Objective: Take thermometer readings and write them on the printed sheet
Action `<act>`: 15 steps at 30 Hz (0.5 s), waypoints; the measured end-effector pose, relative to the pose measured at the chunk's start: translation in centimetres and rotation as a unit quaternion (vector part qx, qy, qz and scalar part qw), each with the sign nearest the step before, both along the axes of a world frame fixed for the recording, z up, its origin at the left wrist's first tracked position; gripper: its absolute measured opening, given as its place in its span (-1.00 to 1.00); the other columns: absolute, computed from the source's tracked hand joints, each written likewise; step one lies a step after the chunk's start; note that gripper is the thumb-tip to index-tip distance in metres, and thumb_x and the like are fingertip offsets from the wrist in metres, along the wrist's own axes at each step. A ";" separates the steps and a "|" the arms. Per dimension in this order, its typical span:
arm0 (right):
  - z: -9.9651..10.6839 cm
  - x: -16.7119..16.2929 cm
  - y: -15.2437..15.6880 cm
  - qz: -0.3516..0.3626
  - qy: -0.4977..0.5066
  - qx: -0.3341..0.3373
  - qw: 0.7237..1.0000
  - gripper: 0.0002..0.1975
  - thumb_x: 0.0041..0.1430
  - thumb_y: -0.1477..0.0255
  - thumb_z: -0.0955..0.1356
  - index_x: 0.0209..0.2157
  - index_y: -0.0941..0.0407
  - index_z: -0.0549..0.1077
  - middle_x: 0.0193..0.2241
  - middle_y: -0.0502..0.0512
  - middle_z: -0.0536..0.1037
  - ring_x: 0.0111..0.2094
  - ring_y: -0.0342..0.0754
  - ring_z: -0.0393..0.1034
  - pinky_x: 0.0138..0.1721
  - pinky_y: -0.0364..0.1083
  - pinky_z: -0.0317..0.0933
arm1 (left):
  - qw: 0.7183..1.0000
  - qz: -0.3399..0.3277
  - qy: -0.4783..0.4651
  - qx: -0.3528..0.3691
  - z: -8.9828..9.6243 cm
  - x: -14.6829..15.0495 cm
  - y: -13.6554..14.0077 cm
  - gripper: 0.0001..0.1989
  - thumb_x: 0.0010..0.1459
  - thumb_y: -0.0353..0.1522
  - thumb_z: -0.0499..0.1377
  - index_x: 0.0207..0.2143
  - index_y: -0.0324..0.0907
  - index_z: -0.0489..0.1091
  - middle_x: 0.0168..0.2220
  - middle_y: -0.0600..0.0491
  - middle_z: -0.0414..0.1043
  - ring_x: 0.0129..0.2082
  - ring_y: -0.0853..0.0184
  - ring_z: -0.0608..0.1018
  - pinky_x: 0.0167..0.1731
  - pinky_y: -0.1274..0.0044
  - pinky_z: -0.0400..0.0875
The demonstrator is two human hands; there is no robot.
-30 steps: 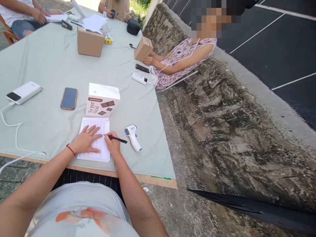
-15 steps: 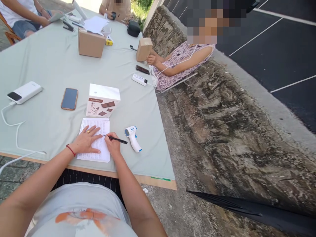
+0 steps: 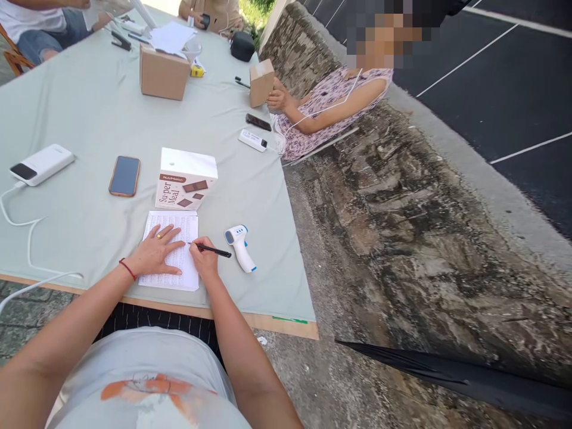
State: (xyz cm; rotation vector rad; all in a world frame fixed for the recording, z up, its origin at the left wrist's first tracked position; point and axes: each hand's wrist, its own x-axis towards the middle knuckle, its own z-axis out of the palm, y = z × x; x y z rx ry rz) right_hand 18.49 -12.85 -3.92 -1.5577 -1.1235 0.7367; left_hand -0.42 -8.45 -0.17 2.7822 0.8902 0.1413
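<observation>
My left hand (image 3: 156, 253) lies flat with spread fingers on a stack of printed paper (image 3: 187, 280), covering part of its text. In my right hand (image 3: 203, 260) is a black pen (image 3: 215, 250), its tip at the right part of the sheet. Just beyond the paper stands a white and brown "Super Meal" box (image 3: 185, 179). To the right of my right hand lies a white and blue infrared thermometer (image 3: 241, 249).
A phone (image 3: 124, 176) and a white power bank (image 3: 42, 164) with a cable lie on the left of the cloth-covered table (image 3: 89, 226). Farther off stands a cardboard box (image 3: 163, 74). A person at the right side holds a small carton (image 3: 261, 83); others sit at the far end.
My hands, the pen and the paper keep nearly the same places. At the far left, a person's hand and the sheet there have moved up. The view has shifted slightly.
</observation>
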 end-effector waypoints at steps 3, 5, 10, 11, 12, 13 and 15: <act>0.1 -0.1 -0.1 -0.002 0.004 -0.002 1.000 -0.83 -0.02 0.23 0.27 -0.49 0.02 0.34 -0.58 -0.08 0.40 -0.49 -0.07 0.26 -0.40 -0.08 0.19 | 1.000 0.000 0.001 -0.002 0.1 0.0 0.0 -0.15 0.12 0.19 0.19 0.29 -0.15 0.31 0.41 -0.26 0.07 0.42 -0.15 0.11 0.37 0.01 -0.09; 0.1 -0.1 -0.1 -0.003 0.007 -0.005 1.000 -0.82 -0.02 0.22 0.27 -0.48 0.03 0.35 -0.57 -0.07 0.41 -0.48 -0.06 0.27 -0.38 -0.07 0.21 | 1.000 -0.001 -0.002 -0.003 0.1 0.0 0.0 -0.15 0.12 0.19 0.19 0.29 -0.15 0.31 0.41 -0.25 0.07 0.42 -0.15 0.10 0.37 0.01 -0.09; -0.1 -0.1 -0.1 -0.018 0.012 -0.004 1.000 -0.83 -0.01 0.23 0.28 -0.47 0.03 0.35 -0.56 -0.07 0.43 -0.47 -0.06 0.29 -0.36 -0.07 0.23 | 1.000 0.001 -0.009 0.000 -0.1 0.0 0.0 -0.16 0.12 0.19 0.19 0.29 -0.10 0.31 0.41 -0.21 0.08 0.42 -0.11 0.11 0.38 0.04 -0.10; -0.2 -0.1 -0.1 -0.015 0.009 -0.003 1.000 -0.83 -0.01 0.23 0.28 -0.46 0.03 0.35 -0.56 -0.07 0.43 -0.47 -0.06 0.29 -0.37 -0.07 0.23 | 1.000 0.001 -0.009 0.001 -0.1 0.0 0.0 -0.16 0.11 0.19 0.19 0.28 -0.10 0.31 0.41 -0.21 0.08 0.42 -0.11 0.11 0.38 0.04 -0.10; -0.2 0.0 -0.1 -0.011 0.006 -0.002 1.000 -0.84 -0.01 0.23 0.28 -0.47 0.03 0.35 -0.56 -0.07 0.43 -0.47 -0.06 0.29 -0.37 -0.07 0.23 | 1.000 0.001 -0.009 0.002 -0.1 0.0 0.0 -0.16 0.11 0.20 0.19 0.28 -0.09 0.31 0.41 -0.20 0.09 0.42 -0.11 0.11 0.38 0.04 -0.10; -0.2 0.0 -0.1 -0.010 0.005 -0.002 1.000 -0.83 -0.01 0.23 0.28 -0.47 0.03 0.35 -0.56 -0.08 0.43 -0.47 -0.06 0.29 -0.37 -0.07 0.22 | 1.000 0.002 -0.008 0.002 -0.1 0.0 0.0 -0.16 0.11 0.20 0.19 0.29 -0.09 0.31 0.41 -0.20 0.09 0.42 -0.11 0.11 0.38 0.04 -0.10; -0.3 0.0 -0.1 -0.016 0.010 -0.003 1.000 -0.82 0.00 0.22 0.28 -0.46 0.03 0.35 -0.56 -0.07 0.43 -0.47 -0.06 0.29 -0.37 -0.07 0.23 | 1.000 0.002 -0.005 0.001 -0.1 0.0 0.0 -0.15 0.11 0.21 0.18 0.29 -0.09 0.30 0.41 -0.21 0.08 0.42 -0.11 0.11 0.38 0.04 -0.10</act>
